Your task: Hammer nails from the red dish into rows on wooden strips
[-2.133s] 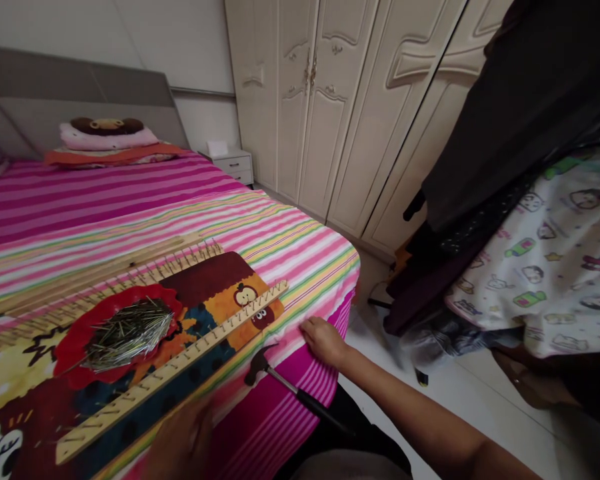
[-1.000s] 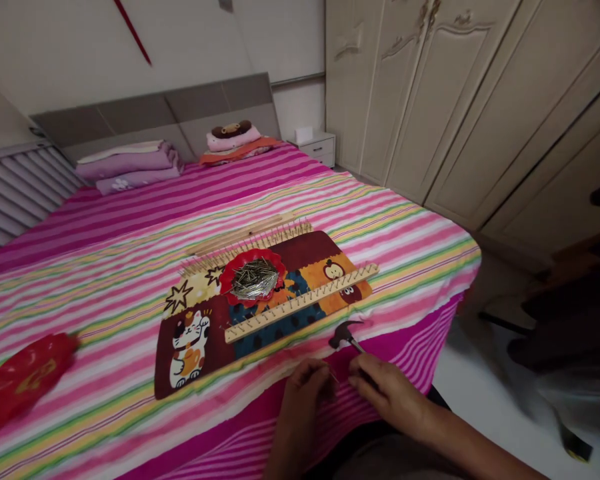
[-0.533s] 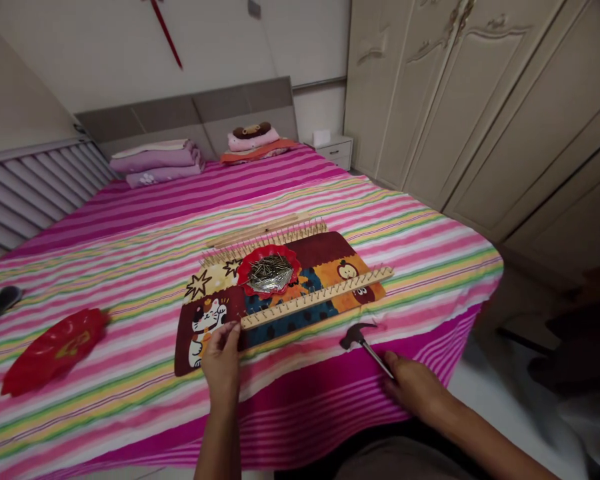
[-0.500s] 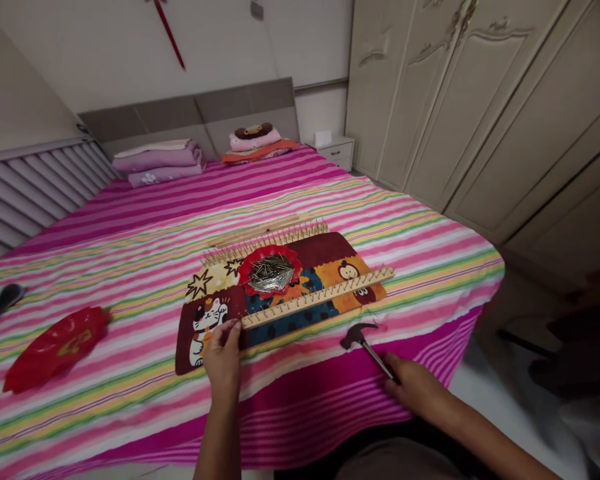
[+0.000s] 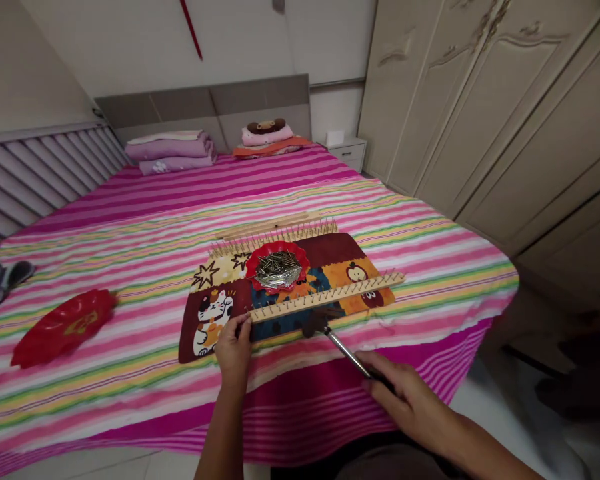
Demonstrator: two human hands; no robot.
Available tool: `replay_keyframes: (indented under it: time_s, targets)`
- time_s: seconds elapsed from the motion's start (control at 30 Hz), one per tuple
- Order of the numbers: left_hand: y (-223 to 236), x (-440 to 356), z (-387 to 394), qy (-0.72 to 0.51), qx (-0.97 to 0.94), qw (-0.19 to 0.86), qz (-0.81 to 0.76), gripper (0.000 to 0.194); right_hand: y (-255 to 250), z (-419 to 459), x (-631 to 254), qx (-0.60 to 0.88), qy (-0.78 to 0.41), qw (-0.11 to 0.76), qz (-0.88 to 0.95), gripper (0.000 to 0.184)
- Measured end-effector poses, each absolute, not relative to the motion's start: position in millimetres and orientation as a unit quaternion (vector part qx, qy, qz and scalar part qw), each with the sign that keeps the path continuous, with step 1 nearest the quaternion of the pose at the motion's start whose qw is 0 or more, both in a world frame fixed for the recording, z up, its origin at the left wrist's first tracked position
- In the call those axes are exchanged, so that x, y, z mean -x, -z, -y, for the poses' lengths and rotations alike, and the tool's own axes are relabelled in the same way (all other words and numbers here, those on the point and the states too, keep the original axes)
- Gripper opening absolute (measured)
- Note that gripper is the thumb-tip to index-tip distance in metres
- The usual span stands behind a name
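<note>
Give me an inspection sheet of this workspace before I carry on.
Surface: striped bed cover, lightly wrinkled; patterned mat on it.
Work items: front nail-studded strip across the mat; nails heaped in a red bowl; more nail-studded wood and plain strips behind.
Clutter: red dish and grey items, unclear, at left.
Left hand: fingertips together at the front strip's left end; a nail between them cannot be made out.
Right hand: grips the hammer, head just in front of the strip.
Cables: nothing seen on the bed.
Surroundings: folded bedding, headboard, nightstand, wardrobe.
</note>
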State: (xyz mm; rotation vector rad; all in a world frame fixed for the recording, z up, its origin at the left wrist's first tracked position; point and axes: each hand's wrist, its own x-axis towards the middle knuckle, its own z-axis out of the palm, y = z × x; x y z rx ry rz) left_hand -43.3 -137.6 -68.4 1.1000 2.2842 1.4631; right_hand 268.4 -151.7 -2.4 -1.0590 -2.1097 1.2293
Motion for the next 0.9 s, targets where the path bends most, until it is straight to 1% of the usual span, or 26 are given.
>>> replay_keyframes:
  time_s: [0.1, 0.27, 0.4, 0.53, 0.67, 0.83, 0.9]
  targets:
    - [71, 40, 140, -0.495, -0.403, 0.070, -0.767, 0.027, -16, 142, -238, 0.324, -0.418, 0.251, 0.811, 0.043]
    - [75, 36, 141, -0.492, -0.428, 0.020, -0.758, 0.023, -23, 126, -190, 0.231, -0.377, 0.265, 0.857, 0.048]
    - [77, 35, 140, -0.492, -0.434, 0.012, -0.754, 0.021, -23, 120, -167, 0.222, -0.331, 0.225, 0.889, 0.053]
    - [78, 35, 140, -0.498, -0.437, 0.021, -0.749, 0.020, -23, 118, -153, 0.246, -0.287, 0.206, 0.903, 0.055]
    - [79, 35, 142, -0.490, -0.433, 0.022, -0.756, 0.017, -23, 118, -150, 0.235, -0.299, 0.163, 0.910, 0.057]
    - [79, 35, 140, -0.493, -0.441, 0.012, -0.750, 0.020, -29, 126, -183, 0.230, -0.346, 0.238, 0.878, 0.050]
    - [78, 34, 139, -0.498, -0.438, 0.012, -0.748, 0.022, -25, 131, -209, 0.236, -0.358, 0.235, 0.872, 0.051]
